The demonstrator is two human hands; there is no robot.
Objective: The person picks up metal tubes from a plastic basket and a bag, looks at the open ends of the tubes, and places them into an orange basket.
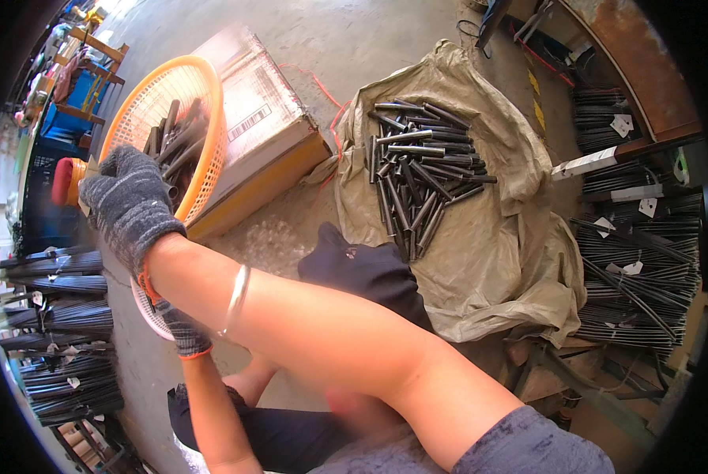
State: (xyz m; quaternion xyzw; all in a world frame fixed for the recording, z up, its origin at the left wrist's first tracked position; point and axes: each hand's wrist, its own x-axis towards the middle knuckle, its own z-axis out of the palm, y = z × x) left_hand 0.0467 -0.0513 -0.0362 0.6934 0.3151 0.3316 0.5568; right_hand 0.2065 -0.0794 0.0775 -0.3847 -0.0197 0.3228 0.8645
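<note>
Across the view reaches my right arm, with a silver bangle at the forearm. My right hand [129,197], in a dark grey knit glove, is closed at the rim of an orange plastic basket [216,130]. This tilted basket holds several dark metal tubes [182,146]. Just beyond the fingers juts a red and orange object [68,182] of unclear kind. My left hand [186,330], gloved in grey with an orange cuff, is partly covered by the right forearm. It lies beside a pinkish-white basket rim [147,310]; its fingers are hidden.
A cardboard box [267,126] stands right of the basket. More dark tubes [425,162] are heaped on a tan woven sheet [488,253] on the floor. Bundles of long rods are stacked at right [638,268] and left [62,371]. A red cord [322,91] trails behind the box.
</note>
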